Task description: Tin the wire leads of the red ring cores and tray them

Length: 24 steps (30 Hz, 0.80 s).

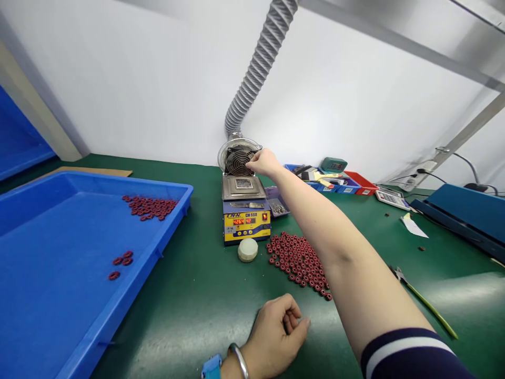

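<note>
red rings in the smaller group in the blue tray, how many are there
4. Two red rings sit close together on the right, one is just left of them, one is nearer the camera, all inside the blue tray. Overlap could hide another.

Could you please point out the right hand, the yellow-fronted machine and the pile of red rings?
Right hand (264, 162): head view, on the back of the hand.
Yellow-fronted machine (248, 225): head view, on its front panel.
Pile of red rings (295, 259): head view, near the pile's middle.
</note>
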Tool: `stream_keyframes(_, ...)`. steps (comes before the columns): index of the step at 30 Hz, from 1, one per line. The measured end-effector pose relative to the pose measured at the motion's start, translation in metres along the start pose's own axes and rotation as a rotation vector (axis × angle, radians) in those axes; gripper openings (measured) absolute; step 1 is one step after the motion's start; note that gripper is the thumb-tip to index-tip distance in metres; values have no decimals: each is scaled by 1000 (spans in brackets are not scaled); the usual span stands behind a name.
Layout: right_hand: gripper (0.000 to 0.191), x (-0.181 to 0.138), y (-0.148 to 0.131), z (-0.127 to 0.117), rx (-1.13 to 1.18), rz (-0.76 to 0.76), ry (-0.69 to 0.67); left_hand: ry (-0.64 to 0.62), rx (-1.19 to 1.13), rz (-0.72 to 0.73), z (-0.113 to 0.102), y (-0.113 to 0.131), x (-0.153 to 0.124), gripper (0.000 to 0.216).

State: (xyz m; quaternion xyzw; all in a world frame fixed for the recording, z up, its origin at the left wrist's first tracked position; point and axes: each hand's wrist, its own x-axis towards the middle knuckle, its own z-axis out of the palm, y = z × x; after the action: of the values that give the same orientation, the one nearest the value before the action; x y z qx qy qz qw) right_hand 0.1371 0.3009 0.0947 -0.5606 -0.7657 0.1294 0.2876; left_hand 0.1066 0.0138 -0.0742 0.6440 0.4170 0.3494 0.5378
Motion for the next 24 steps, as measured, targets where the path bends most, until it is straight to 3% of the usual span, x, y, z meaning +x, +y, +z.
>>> stream_keyframes(5,18,-23,-2,-19,186,39,-44,34,-110,11,1,2,0,13)
stream_keyframes(8,17,-55,3,-30,411,82,-92,66,-177,12,0,5,1,14)
stream_keyframes(11,8,-118,15,-33,703,100,-154,145,-283,6,-4,8,3,17)
stream_keyframes(14,12,-204,32,-21,807,66,-100,241,-413,-7,-10,11,7,28)
stream_keyframes(16,13,-260,41,-9,765,48,-25,269,-485,-19,-12,14,7,33)
stream_keyframes(19,13,-320,50,5,527,-110,157,249,-574,-34,-7,19,3,33)
stream_keyframes(24,20,-350,56,3,226,-364,307,198,-630,-53,5,27,-11,26)
